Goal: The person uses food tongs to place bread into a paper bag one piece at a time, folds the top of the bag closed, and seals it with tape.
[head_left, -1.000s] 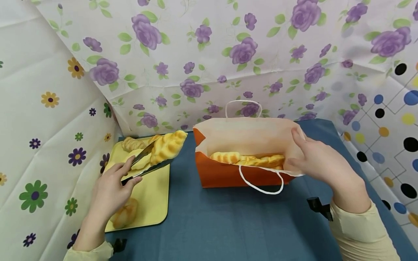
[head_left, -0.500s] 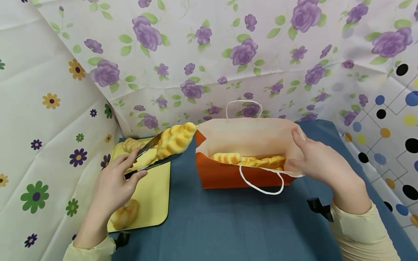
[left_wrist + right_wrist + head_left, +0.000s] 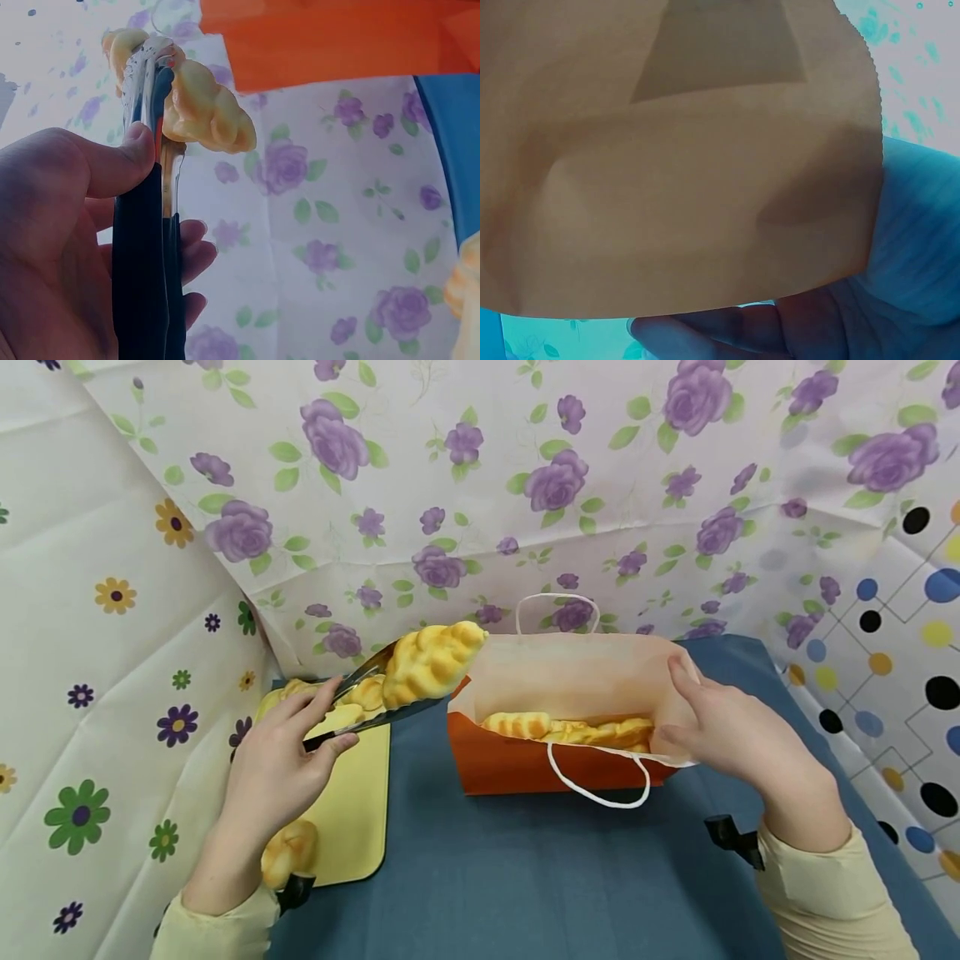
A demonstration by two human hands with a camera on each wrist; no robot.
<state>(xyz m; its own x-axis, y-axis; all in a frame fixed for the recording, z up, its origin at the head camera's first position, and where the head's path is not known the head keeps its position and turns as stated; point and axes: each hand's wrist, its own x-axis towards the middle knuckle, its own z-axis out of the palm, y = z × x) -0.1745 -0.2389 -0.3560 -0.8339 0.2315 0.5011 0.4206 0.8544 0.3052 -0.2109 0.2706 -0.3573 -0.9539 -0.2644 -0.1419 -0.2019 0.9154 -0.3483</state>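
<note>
In the head view, my left hand (image 3: 277, 760) grips food tongs (image 3: 367, 675). Their dark handles and metal arms also show in the left wrist view. A golden braided bread loaf (image 3: 431, 664) is clamped in the tongs, its tip near the left rim of an orange paper bag (image 3: 495, 760). My right hand (image 3: 735, 727) holds the bag's right edge, and in the right wrist view the paper (image 3: 682, 187) hides part of that hand. The bag stands with its mouth open. Several breads (image 3: 585, 727) lie inside it.
A yellow tray (image 3: 352, 818) at left carries another roll (image 3: 288, 852) near its front and more bread at the back, partly behind the left hand. White cord handles (image 3: 600, 802) hang from the bag. Patterned curtains (image 3: 450, 485) enclose the blue tabletop (image 3: 487, 868).
My left hand has moved right and upward, carrying the braided loaf in the tongs from above the tray to the bag's left rim. The right hand and bag have stayed nearly still.
</note>
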